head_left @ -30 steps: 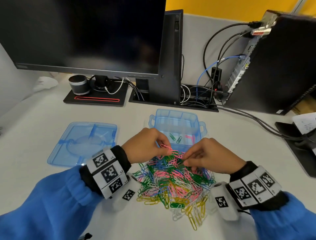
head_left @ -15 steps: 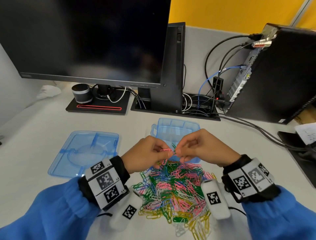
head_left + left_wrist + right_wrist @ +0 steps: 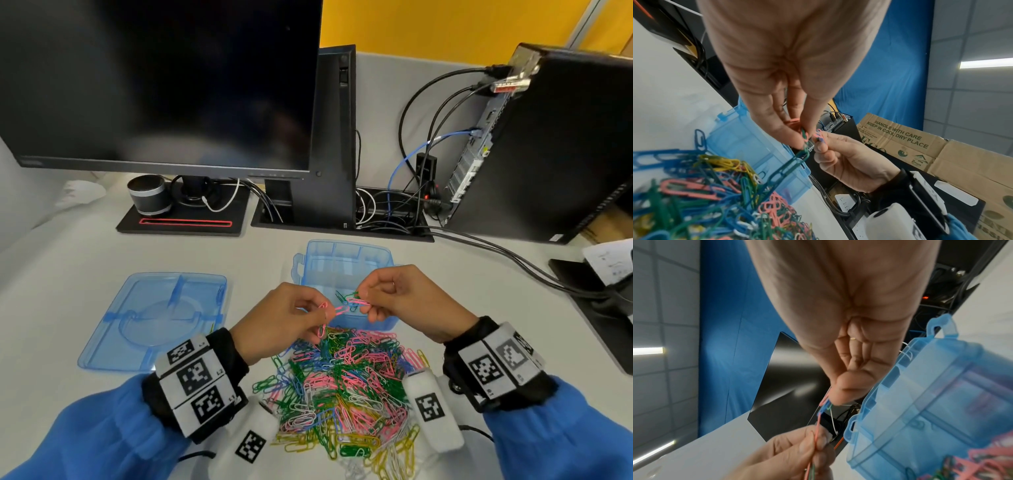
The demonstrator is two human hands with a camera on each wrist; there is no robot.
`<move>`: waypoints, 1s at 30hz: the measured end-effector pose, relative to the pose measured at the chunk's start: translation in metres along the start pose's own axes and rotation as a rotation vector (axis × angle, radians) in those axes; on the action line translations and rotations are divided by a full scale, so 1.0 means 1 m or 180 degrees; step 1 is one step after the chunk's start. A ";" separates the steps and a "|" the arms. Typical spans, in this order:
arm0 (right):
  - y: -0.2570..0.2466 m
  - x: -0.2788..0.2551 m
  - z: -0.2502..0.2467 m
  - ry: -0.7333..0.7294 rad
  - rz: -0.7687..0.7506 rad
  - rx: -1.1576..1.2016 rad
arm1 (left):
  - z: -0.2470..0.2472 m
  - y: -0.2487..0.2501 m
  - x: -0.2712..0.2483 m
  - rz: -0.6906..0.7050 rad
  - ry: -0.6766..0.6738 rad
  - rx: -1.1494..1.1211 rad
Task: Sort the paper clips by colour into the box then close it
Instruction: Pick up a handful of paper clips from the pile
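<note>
A heap of mixed paper clips (image 3: 342, 383) in pink, green, blue, yellow and white lies on the desk before me. Behind it stands the open blue box (image 3: 342, 255), which has compartments and a few clips inside. Its lid (image 3: 154, 318) lies flat to the left. Both hands are raised over the box's near edge. My left hand (image 3: 320, 313) pinches pink clips, and a green clip (image 3: 795, 160) dangles from them. My right hand (image 3: 364, 303) pinches the other end of the linked pink, blue and green clips (image 3: 346, 306). In the right wrist view a thin strand of clips (image 3: 819, 423) runs between the two hands.
A dark monitor (image 3: 164, 85) and a small speaker (image 3: 147, 193) stand at the back. A black computer tower (image 3: 548, 144) trails cables (image 3: 496, 253) across the right side of the desk. A black stand with paper (image 3: 606, 260) sits at the right edge. Beyond the desk are cardboard boxes (image 3: 920, 146).
Both hands rose from the pile with a linked bunch of clips and moved up to the box's near edge. They now hold it slightly farther apart.
</note>
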State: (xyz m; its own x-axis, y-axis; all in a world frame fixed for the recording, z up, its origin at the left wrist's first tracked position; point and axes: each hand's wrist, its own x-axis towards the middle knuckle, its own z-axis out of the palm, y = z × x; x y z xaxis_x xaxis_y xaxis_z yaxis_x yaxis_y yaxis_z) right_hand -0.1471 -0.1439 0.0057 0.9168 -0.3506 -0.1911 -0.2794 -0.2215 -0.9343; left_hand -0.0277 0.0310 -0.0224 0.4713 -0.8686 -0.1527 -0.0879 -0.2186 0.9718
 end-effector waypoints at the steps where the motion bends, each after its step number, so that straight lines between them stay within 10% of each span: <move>1: 0.001 0.000 0.000 -0.0010 0.0010 0.0015 | 0.000 0.000 0.000 0.0000 0.0034 -0.0036; 30: 0.026 0.013 -0.029 0.0848 -0.0214 -0.0486 | -0.011 0.006 -0.002 -0.0165 -0.0115 0.0012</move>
State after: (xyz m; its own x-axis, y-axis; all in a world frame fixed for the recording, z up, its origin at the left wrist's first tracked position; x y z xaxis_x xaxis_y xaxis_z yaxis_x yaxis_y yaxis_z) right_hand -0.1505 -0.1809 -0.0126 0.8332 -0.5523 -0.0259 -0.2789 -0.3793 -0.8823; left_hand -0.0194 0.0370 -0.0146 0.4434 -0.8716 -0.2092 -0.0675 -0.2652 0.9618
